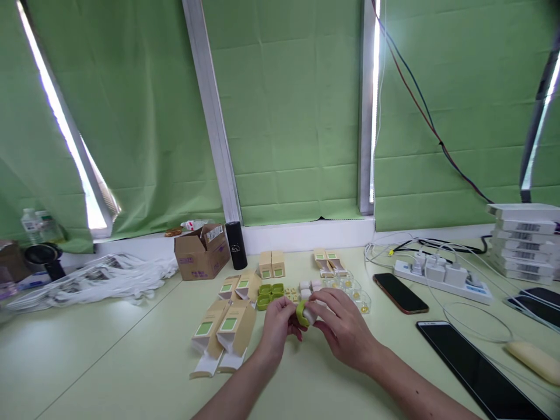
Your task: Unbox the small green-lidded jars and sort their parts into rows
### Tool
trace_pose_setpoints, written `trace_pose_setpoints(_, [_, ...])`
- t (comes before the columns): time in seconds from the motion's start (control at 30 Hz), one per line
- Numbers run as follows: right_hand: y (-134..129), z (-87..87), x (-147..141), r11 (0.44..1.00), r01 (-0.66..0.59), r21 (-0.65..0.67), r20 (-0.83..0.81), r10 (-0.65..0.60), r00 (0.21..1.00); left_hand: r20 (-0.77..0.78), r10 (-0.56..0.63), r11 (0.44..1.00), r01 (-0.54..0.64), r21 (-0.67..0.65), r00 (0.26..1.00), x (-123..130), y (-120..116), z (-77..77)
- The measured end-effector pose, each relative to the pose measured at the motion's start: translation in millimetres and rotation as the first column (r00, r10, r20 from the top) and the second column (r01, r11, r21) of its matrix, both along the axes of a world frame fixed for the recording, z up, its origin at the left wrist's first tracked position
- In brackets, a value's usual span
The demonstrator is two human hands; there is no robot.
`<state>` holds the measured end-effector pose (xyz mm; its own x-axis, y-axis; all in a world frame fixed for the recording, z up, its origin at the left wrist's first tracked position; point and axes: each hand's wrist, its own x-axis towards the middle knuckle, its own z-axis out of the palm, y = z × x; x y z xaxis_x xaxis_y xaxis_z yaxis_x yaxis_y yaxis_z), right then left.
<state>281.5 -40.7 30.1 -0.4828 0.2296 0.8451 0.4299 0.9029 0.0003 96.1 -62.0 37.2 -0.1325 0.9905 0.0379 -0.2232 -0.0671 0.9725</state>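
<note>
Green ring-like piece point(301, 313) sits between the left hand point(280, 319) and the right hand point(339, 321), both pinching it above the tabletop point(144, 350), with cartons point(231, 329) at left and a phone point(400, 293) at right.

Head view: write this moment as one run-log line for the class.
left hand: holding small curved green piece | right hand: fingers on small white rounded piece | beyond: square green cups

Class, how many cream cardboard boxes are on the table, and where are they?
8: a front-left pair of cream cardboard boxes, a second pair just behind it, a back-centre pair and a back-right pair. The left hand or right hand may hide others.
</note>
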Motion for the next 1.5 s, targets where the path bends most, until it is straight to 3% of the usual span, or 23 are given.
trace_pose_setpoints(0.33, [1, -8.1, 0, 0.998, -0.031, -0.061, -0.035, 0.029, 0.999, -0.008, -0.069, 0.997, 0.069, -0.028, 0.998, 0, 3, -4.1])
trace_pose_setpoints(0.43, [1, -10.0, 0, 0.984, -0.067, -0.165, -0.100, 0.051, 0.994, -0.029, -0.104, 0.994, 0.103, -0.019, 0.994, -1, 1, -3.2])
trace_pose_setpoints(0.53, [2, -10.0, -2, 0.923, -0.185, -0.336, -0.233, 0.109, 0.966, -0.059, -0.083, 0.996, 0.084, 0.007, 0.995, -3, 1, -1.7])
trace_pose_setpoints(0.6, [3, -10.4, -5, 0.841, -0.289, -0.458, -0.354, 0.126, 0.927, -0.059, -0.046, 0.998, 0.048, 0.030, 0.997, -4, 1, -1.0])
trace_pose_setpoints(0.67, [5, -11.3, -8, 0.704, -0.419, -0.574, -0.499, 0.106, 0.860, -0.053, -0.015, 0.999, 0.017, 0.043, 0.999, -5, 2, -0.2])
trace_pose_setpoints(0.77, [10, -12.3, -10, 0.406, -0.649, -0.644, -0.701, 0.028, 0.713, -0.052, 0.025, 0.998, -0.022, 0.055, 0.998, -6, 2, 1.3])
trace_pose_setpoints(0.87, [16, -12.7, -9, 0.130, -0.808, -0.574, -0.819, -0.077, 0.569, -0.054, 0.049, 0.996, -0.045, 0.072, 0.997, -6, 1, 2.3])
trace_pose_setpoints(0.93, [20, -13.4, -7, 0.031, -0.854, -0.519, -0.847, -0.156, 0.508, -0.057, 0.060, 0.995, -0.055, 0.087, 0.997, -6, 1, 2.0])
trace_pose_setpoints(1.0, [22, -14.7, -6, 0.004, -0.868, -0.496, -0.850, -0.204, 0.485, -0.063, 0.065, 0.992, -0.058, 0.110, 0.996, -6, 2, 1.3])
trace_pose_setpoints(1.1, [24, -16.9, -6, 0.057, -0.847, -0.529, -0.837, -0.198, 0.509, -0.094, 0.093, 0.980, -0.075, 0.184, 0.991, -5, 3, 0.8])
trace_pose_setpoints(1.17, [24, -18.4, -8, 0.156, -0.791, -0.592, -0.805, -0.164, 0.570, -0.138, 0.146, 0.962, -0.108, 0.253, 0.980, -4, 2, 1.7])
trace_pose_setpoints(1.23, [22, -19.9, -9, 0.309, -0.684, -0.661, -0.740, -0.118, 0.662, -0.199, 0.203, 0.937, -0.132, 0.323, 0.959, -3, -1, 3.6])
trace_pose_setpoints(1.3, [19, -21.1, -9, 0.503, -0.527, -0.685, -0.633, -0.053, 0.772, -0.278, 0.239, 0.915, -0.120, 0.385, 0.930, -1, -6, 5.6])
trace_pose_setpoints(1.4, [13, -21.3, -8, 0.787, -0.278, -0.551, -0.426, 0.021, 0.904, -0.394, 0.256, 0.900, -0.069, 0.430, 0.883, 2, -13, 6.8])
trace_pose_setpoints(1.43, [11, -20.8, -7, 0.852, -0.209, -0.480, -0.359, 0.027, 0.933, -0.418, 0.255, 0.900, -0.056, 0.433, 0.872, 2, -14, 6.5])
trace_pose_setpoints(1.5, [7, -19.3, -7, 0.929, -0.098, -0.356, -0.254, 0.005, 0.967, -0.445, 0.245, 0.903, -0.035, 0.428, 0.861, 3, -16, 4.8])
